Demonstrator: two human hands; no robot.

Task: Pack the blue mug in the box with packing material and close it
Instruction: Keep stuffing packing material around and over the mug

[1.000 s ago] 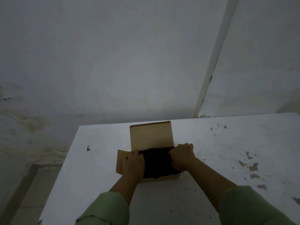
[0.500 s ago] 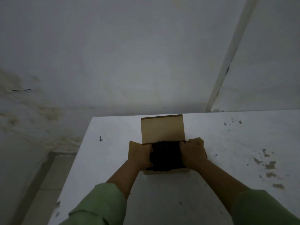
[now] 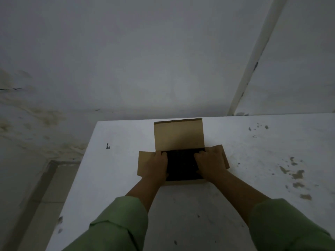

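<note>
Plain brown cardboard box (image 3: 178,134) sits open on white scuffed table (image 3: 253,160), back flap upright, side flaps splayed flat. Dark crumpled packing material (image 3: 181,163) fills it; blue mug not visible. Left hand (image 3: 157,164) and right hand (image 3: 211,163) press down at its edges, fingers curled; grip unclear.

The room is dim and the light is grey and weak. Behind the desk (image 3: 117,178) stands a plain pale wall (image 3: 145,60) with yellowish damp stains (image 3: 41,122) on its left lower part. At the right a white vertical strip (image 3: 253,57) runs up the wall, tilted in the wide view. The desk top is white, with brown chipped spots (image 3: 295,174) on its right side and one small dark mark (image 3: 108,146) near the left edge. Lower left shows a grey tiled floor (image 3: 27,196).
</note>
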